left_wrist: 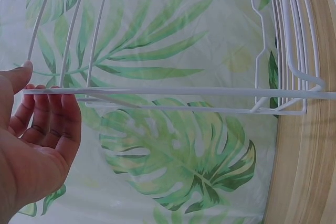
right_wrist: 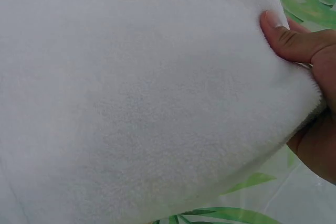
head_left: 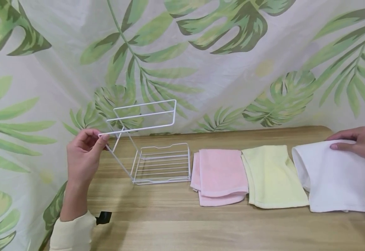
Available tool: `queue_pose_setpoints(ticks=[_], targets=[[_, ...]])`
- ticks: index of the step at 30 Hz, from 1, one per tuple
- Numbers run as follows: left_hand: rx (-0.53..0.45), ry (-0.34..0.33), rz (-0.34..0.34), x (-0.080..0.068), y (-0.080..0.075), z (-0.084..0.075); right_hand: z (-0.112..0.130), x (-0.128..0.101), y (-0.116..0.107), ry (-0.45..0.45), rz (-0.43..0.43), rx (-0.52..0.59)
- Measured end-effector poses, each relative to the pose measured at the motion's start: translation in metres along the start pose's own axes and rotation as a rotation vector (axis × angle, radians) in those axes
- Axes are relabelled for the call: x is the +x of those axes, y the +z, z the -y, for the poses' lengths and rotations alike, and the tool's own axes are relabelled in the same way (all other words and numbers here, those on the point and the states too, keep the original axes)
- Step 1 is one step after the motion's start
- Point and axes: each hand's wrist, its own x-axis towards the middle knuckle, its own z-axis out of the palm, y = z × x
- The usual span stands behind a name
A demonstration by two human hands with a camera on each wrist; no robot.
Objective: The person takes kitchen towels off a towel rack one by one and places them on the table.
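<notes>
At the left of the head view, a white wire rack [head_left: 165, 181] stands on the table, its upper shelf raised above a slatted base. My left hand [head_left: 86, 153] pinches the rack's upper corner between thumb and fingers. In the left wrist view, the thumb and curled fingers [left_wrist: 68, 116] meet at the end of a white wire bar [left_wrist: 173, 91]. On the far right, my right hand [head_left: 358, 141] grips the top edge of a folded white towel [head_left: 336, 177]. The right wrist view has the thumb on top of the fluffy towel [right_wrist: 147, 93], other fingers mostly hidden behind it.
A folded pink towel [head_left: 223, 172] lies right beside the rack's base, followed by a folded yellow towel [head_left: 271, 177] and then the white one. All are on a wooden table [head_left: 185, 230]. Behind it hangs a leaf-patterned curtain [head_left: 226, 80].
</notes>
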Motion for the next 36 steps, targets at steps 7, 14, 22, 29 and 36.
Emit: queue_pose_setpoints(ticks=[7, 14, 22, 29, 36], targets=[[-0.002, -0.004, -0.002, -0.001, 0.0, 0.001, -0.007, 0.011, 0.014, -0.023, 0.009, -0.012], [-0.034, 0.011, 0.005, -0.001, 0.0, 0.0, -0.013, 0.021, 0.026, -0.061, 0.034, -0.046], [-0.011, 0.016, 0.01, -0.001, 0.0, 0.0, -0.022, 0.021, 0.038, -0.032, 0.052, 0.008], [-0.008, 0.013, 0.006, -0.001, -0.001, 0.0, -0.027, 0.022, 0.047, -0.041, 0.023, 0.032], [-0.022, 0.004, -0.002, 0.001, 0.0, 0.0, -0.031, 0.027, 0.056, -0.044, 0.054, 0.001]])
